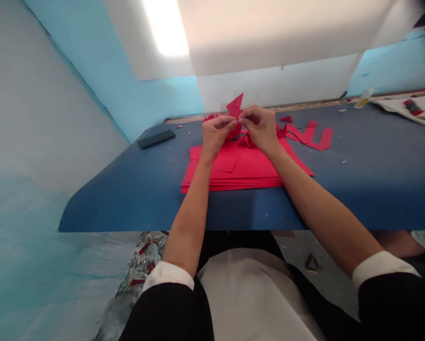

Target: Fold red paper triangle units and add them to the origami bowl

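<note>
Both hands meet above a stack of red paper sheets [248, 166]. My left hand [217, 133] and my right hand [261, 124] pinch a folded red paper piece [235, 105] between thumbs and fingertips, its pointed end sticking up. The fingers hide its lower part. Behind my left hand shows a fringed red paper piece [215, 116]. More folded red paper [247, 141] lies on the stack beneath my right hand. A loose small sheet of red paper [224, 165] rests on top, near my left wrist.
Cut red paper strips [310, 134] lie right of the stack on the blue table [357, 189]. A dark phone-like slab [157, 139] is at the left. A small bottle [363, 98] stands at the back right, near papers holding a red-and-black item [413, 107]. The wall rises behind.
</note>
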Available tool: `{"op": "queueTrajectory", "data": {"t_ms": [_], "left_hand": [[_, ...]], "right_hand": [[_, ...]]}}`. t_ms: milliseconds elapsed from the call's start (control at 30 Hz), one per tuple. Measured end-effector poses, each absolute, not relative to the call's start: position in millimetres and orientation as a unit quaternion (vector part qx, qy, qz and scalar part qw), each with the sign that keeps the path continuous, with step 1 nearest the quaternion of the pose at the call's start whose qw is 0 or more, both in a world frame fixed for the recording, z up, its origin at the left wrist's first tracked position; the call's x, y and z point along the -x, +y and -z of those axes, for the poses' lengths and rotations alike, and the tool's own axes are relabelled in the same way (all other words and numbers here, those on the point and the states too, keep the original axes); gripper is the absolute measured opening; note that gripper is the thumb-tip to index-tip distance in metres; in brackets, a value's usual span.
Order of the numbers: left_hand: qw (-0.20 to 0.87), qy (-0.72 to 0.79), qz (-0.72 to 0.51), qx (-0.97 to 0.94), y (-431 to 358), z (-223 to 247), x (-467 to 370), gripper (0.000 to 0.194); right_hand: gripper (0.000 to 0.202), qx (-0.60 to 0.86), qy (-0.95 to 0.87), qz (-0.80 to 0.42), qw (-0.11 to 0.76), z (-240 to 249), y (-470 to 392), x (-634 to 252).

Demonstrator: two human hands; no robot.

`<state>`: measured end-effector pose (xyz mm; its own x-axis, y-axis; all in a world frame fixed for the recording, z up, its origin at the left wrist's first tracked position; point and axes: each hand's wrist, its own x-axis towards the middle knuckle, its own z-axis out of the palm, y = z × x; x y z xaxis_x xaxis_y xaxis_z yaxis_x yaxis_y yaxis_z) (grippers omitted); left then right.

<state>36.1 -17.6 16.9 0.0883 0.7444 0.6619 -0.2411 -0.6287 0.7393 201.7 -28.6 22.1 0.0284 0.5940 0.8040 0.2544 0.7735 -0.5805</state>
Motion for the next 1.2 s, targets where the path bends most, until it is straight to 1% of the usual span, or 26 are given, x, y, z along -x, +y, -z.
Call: {"op": "queueTrajectory", "data": {"t_ms": [67, 200, 300, 367, 467, 633, 867, 967, 1100, 1200], "left_hand": [[0.375, 0.205, -0.648, -0.630, -18, -17, -36, 0.032], [0.370, 0.231, -0.649, -0.623, -19, -17, -36, 0.031], [0.370, 0.230, -0.649, -0.624, -18, -17, -35, 0.028], [0.368, 0.233, -0.645, -0.628, -17, -16, -35, 0.030], [0.366, 0.237, -0.639, -0.634, -16, -16, -36, 0.035], [0.374, 0.245, -0.640, -0.624, -20, -18, -38, 0.029], [0.391, 0.264, -0.646, -0.600, -23, -21, -39, 0.026], [0.390, 0.263, -0.646, -0.602, -22, -20, -39, 0.027], [0.381, 0.250, -0.649, -0.610, -20, -18, -38, 0.029], [0.375, 0.248, -0.645, -0.618, -20, -17, -38, 0.036]], "right_hand": [[0.024, 0.308, -0.681, -0.144, 0.648, -21, -27, -201], [0.028, 0.294, -0.674, -0.157, 0.659, -19, -25, -201], [0.024, 0.283, -0.681, -0.158, 0.657, -22, -28, -201], [0.020, 0.291, -0.685, -0.157, 0.649, -24, -31, -201], [0.021, 0.320, -0.683, -0.153, 0.639, -27, -33, -201], [0.025, 0.313, -0.670, -0.150, 0.656, -25, -31, -200], [0.025, 0.334, -0.669, -0.158, 0.645, -19, -26, -199], [0.023, 0.316, -0.667, -0.169, 0.653, -17, -24, -197], [0.028, 0.321, -0.663, -0.176, 0.654, -14, -20, -197], [0.032, 0.328, -0.658, -0.178, 0.654, -13, -19, -197]]}}
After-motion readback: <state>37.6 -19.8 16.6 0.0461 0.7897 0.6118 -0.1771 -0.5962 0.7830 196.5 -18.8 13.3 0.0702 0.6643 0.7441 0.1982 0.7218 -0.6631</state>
